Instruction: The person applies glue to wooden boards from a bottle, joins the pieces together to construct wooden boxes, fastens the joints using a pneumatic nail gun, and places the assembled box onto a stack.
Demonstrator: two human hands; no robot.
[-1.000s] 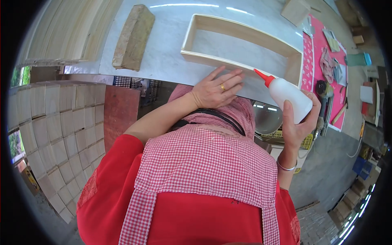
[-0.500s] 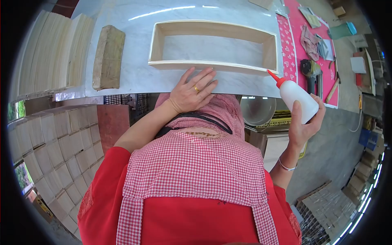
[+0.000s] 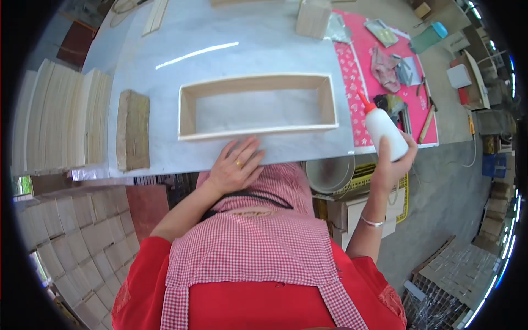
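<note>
A rectangular wooden frame (image 3: 258, 132) of thin pale boards lies on the grey-white tabletop (image 3: 264, 55), its middle open to the surface. My left hand (image 3: 237, 168) rests flat by the table's front edge, fingers stretched toward the frame's near side; whether the fingertips touch it I cannot tell. A ring shows on one finger. In my right hand (image 3: 395, 160) is a white squeeze glue bottle (image 3: 385, 132) with a red nozzle, tilted up and left. The nozzle tip is to the right of the frame, apart from it, above the pink cloth.
A worn wooden block (image 3: 133, 131) and a stack of thin boards (image 3: 58, 118) stand at the left. On the pink cloth (image 3: 366, 129) lie a rag (image 3: 385, 69) and several tools. A pale wood block (image 3: 313, 19) sits at the back; a round pan (image 3: 330, 173) is below the table edge.
The head view has shifted, showing more of the table's far side. The bottle's nozzle has moved from the frame's near right corner out to the right. My left hand stays by the frame.
</note>
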